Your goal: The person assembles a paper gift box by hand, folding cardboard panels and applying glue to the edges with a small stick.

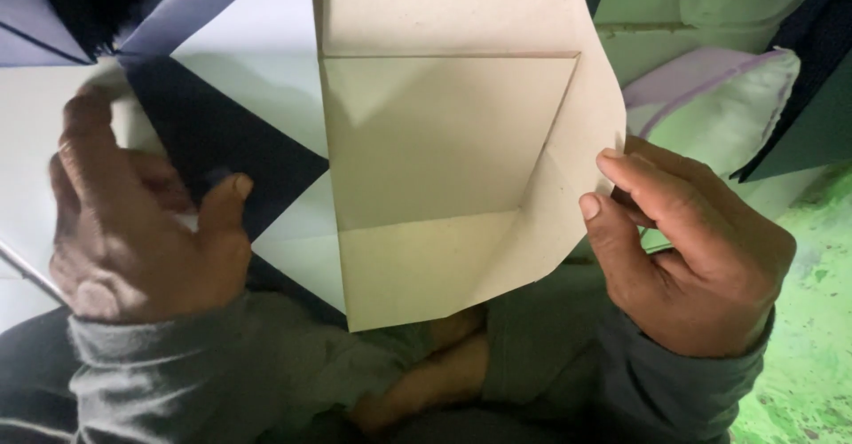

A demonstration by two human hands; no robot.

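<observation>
- The right hand pinched the right edge of a tan paper sheet between thumb and forefinger, holding it up in front of the person's lap.
- The sheet already carried folds: a horizontal crease across the upper part, a slanted crease running down its right side, and a flap turned up at the bottom. It looked like the base end of a paper bag, partly formed.
- Judgement: folding was under way but not finished. The bottom flap stood loose, and I could not tell whether any glue had been applied.
- The left hand rested curled on a dark blue and white patterned mat, apart from the sheet. What it held, if anything, could not be told.
- A pale cushion lay behind the right hand, beside a green floor.
</observation>
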